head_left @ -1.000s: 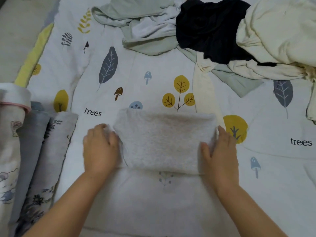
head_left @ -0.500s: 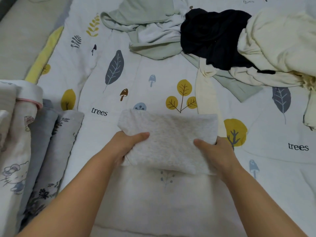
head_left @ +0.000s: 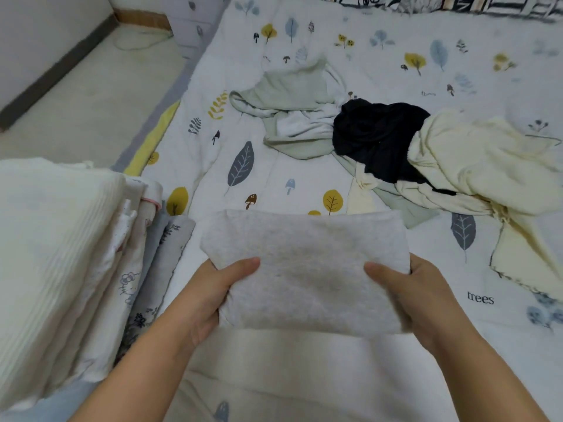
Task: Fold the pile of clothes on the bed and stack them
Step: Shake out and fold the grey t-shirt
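Folded grey fleecy rectangular garment (head_left: 304, 269) gripped at both short ends, left hand (head_left: 210, 295) and right hand (head_left: 417, 296) pinching thumbs on top, beside stack of folded pale clothes (head_left: 61, 254).

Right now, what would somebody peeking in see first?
Two hands, the left hand and right hand, holding a folded grey garment in the middle. A folded stack sits at the left, and a messy pile with a black garment lies farther back on the leafy bedspread.

"trees" on the bedspread (head_left: 396, 71)
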Demonstrator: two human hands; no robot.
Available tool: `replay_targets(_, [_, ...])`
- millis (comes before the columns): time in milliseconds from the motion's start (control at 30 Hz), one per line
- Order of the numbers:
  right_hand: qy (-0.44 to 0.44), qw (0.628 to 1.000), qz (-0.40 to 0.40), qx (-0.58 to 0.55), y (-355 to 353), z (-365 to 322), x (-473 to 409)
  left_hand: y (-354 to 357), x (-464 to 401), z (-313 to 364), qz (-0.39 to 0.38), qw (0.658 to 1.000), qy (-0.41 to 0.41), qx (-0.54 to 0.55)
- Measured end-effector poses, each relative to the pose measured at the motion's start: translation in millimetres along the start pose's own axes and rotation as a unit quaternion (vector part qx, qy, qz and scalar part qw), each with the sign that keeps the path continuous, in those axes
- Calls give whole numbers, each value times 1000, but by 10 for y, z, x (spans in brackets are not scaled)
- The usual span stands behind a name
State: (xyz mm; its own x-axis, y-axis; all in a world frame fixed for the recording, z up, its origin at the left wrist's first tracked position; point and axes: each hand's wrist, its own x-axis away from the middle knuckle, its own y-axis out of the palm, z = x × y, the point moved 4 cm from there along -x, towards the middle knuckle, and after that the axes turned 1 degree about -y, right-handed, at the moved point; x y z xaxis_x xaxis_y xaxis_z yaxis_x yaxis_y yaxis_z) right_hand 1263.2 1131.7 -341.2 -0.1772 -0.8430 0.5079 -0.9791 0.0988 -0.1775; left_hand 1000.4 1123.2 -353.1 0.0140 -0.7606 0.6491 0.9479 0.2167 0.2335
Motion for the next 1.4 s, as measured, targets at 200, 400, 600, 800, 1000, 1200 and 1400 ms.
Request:
replay_targets(200, [-30,996,-66,44,114,-710,358,-136,800,438,13,995,72,65])
replay_targets(400, [-43,984,-140,97,568,-1376,740,-475,1551,853,59,983,138,107])
replay_targets(600, [-113,966,-172,153,1209,-1936,1097,-970,2145,1120,150,957,192,157])
replay_targets(800, [-201,931,-205,227,1977,-2288,1270,-1426,2380,1120,213,932,200,213])
replay_targets(1000, [-267,879,-259,298,2787,-2504,1270,-1781,2399,1035,277,905,199,254])
replay_targets(1200, [-311,830,-302,350,3515,-2545,1075,-2075,2239,879,323,893,146,277])
replay_targets(1400, [-264,812,-279,440,3884,-2062,702,-2117,2088,714,329,898,45,290])
